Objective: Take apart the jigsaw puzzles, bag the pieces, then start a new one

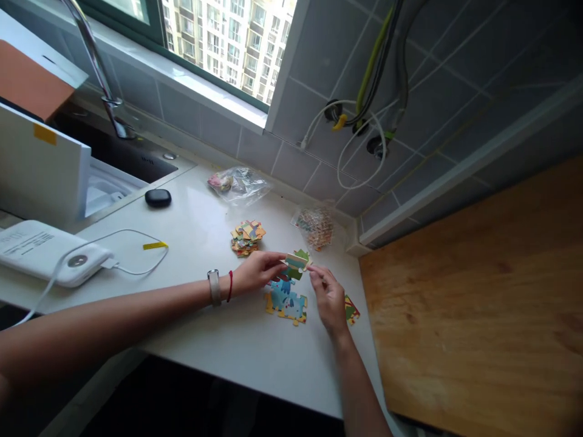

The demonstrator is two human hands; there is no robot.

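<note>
My left hand (264,269) pinches a jigsaw puzzle piece (297,261) with a green and pale printed face. At that piece's right edge, the thumb and fingers of my right hand (328,298) are closed on a small pale corner; whether it is a separate piece I cannot tell. Just below, a joined section of blue puzzle (288,303) with yellow edges lies flat on the white counter, its top partly covered by my left fingers. A loose heap of puzzle pieces (246,237) sits beyond my left hand. Beside my right wrist lies a red and green puzzle piece (351,310), partly hidden.
Clear bags holding pieces (315,227) and a pinkish bundle (241,186) lie near the tiled wall. Leftward are a black case (158,198), a white power bank (50,252) with a cable, and a sink (132,161). A wooden board (478,291) borders the counter's right.
</note>
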